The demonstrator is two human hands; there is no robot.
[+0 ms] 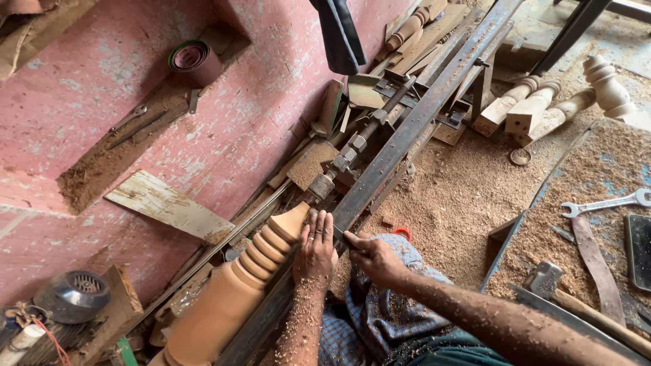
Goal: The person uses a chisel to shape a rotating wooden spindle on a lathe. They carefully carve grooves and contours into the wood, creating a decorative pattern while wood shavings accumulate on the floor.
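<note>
Sawdust-flecked forearms come up from the bottom edge, over a blue checked cloth (369, 312) on the person's lap. Left hand (316, 247) lies palm down, fingers stretched flat, fingertips on or just at the narrow cone end of a turned wooden post (234, 291); not clenched, not gripping round anything that I can see. Right hand (375, 261) sits just right of the left, fingers curled, closed on a thin dark tool (341, 235) whose tip points left, under the left fingers; the tool's shape is too hidden to tell. Post lies left of and below both hands, running from the lower left up to the cone beside the left fingertips, with ringed beads behind the cone and a thick smooth body further down. It's mounted along a long metal rail (400, 135) that runs diagonally to the upper right, with a threaded screw piece (363, 135) just beyond the cone tip. Pink wall (135, 88) on the left. Sawdust covers the floor (454, 190). Finished turned legs (542, 105) lie at upper right, well apart. Wrench (603, 203) and hammer (563, 291) rest on a dusty board at right.
</note>
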